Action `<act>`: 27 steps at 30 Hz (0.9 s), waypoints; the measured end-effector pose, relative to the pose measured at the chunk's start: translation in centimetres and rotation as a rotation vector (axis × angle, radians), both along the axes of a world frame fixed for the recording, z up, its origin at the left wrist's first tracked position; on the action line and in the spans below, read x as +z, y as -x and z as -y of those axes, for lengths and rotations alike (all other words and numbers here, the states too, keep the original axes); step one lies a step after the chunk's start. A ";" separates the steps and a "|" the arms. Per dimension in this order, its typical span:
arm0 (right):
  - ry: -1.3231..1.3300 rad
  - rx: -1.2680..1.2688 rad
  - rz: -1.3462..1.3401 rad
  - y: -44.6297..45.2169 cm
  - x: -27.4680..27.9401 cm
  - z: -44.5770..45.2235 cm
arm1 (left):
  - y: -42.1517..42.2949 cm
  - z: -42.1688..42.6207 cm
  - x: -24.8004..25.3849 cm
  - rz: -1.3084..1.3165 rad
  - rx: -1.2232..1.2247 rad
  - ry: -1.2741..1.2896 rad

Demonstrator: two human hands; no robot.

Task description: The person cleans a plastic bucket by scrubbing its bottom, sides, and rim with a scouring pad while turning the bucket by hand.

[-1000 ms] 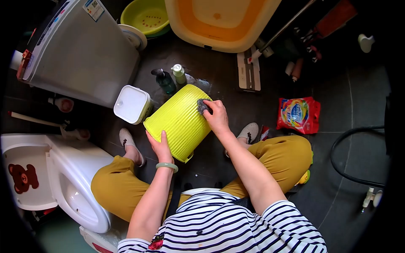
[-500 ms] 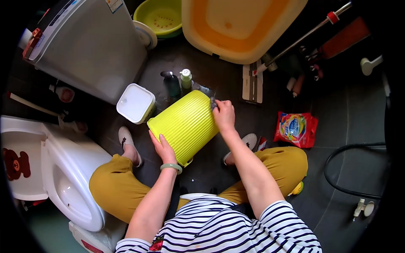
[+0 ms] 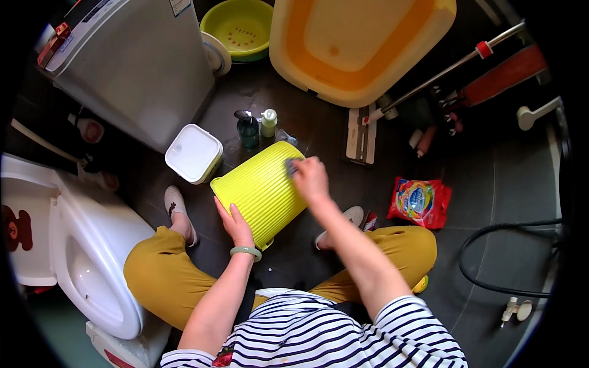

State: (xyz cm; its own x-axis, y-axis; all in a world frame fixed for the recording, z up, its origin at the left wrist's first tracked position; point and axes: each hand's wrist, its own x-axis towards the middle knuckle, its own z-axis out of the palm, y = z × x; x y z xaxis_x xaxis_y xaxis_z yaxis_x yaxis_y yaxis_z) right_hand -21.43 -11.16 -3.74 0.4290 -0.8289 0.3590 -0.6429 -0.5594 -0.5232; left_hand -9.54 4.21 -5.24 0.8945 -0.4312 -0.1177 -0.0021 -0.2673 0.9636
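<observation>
A ribbed yellow-green bin (image 3: 261, 193) lies tilted on its side between my legs. My left hand (image 3: 235, 226) grips its lower left end, thumb on the ribs and the fingers partly hidden under it. Against the bin's upper right side, my right hand (image 3: 311, 179) pinches a grey scouring pad (image 3: 291, 165); the hand is slightly blurred. Just beyond the bin stand a dark pump bottle (image 3: 248, 130) and a pale green pump bottle (image 3: 269, 123). A white-lidded square tub (image 3: 194, 153) is left of the bin.
A white toilet (image 3: 98, 264) is at the left, below a grey appliance (image 3: 141, 67). A green basin (image 3: 236, 27) and an orange-and-white folding tub (image 3: 353, 49) stand at the back. A flat mop (image 3: 361, 138), a red packet (image 3: 420, 202) and a black hose (image 3: 472, 264) are on the right.
The view has shifted. My right hand moved the pad to the bin's far right edge, then back onto its ribbed side. My left hand keeps its hold on the bin.
</observation>
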 end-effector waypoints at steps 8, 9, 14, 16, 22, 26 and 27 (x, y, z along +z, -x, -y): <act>-0.133 0.196 0.063 -0.9 0.5 -2.0 | 0.5 -0.8 0.1 -0.024 -0.025 0.021; -0.128 0.042 0.020 0.6 -0.1 1.4 | 0.5 -0.7 0.1 -0.036 -0.023 0.030; -0.052 0.107 0.049 -0.9 -0.1 -1.6 | 1.1 -0.5 -0.2 -0.058 0.007 0.049; -0.138 0.393 0.178 -3.6 1.1 -7.2 | 1.2 -0.8 -0.1 0.002 -0.003 0.029; -0.142 0.147 -0.058 -0.3 -0.1 1.8 | 1.6 -1.0 0.7 -0.028 -0.036 0.017; 0.005 -0.038 -0.090 -0.5 0.0 2.6 | 2.3 -1.3 0.4 -0.010 -0.016 0.035; -0.015 0.070 -0.054 -1.3 0.8 0.5 | 2.7 -1.5 0.4 -0.027 -0.008 0.036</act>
State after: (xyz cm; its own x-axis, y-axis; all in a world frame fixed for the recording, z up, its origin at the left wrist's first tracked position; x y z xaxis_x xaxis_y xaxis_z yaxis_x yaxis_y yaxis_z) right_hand -20.16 -11.67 -2.89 0.5047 -0.8012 0.3216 -0.6302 -0.5965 -0.4970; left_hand -12.19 5.67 -4.85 0.8878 -0.4427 -0.1257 0.0217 -0.2325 0.9724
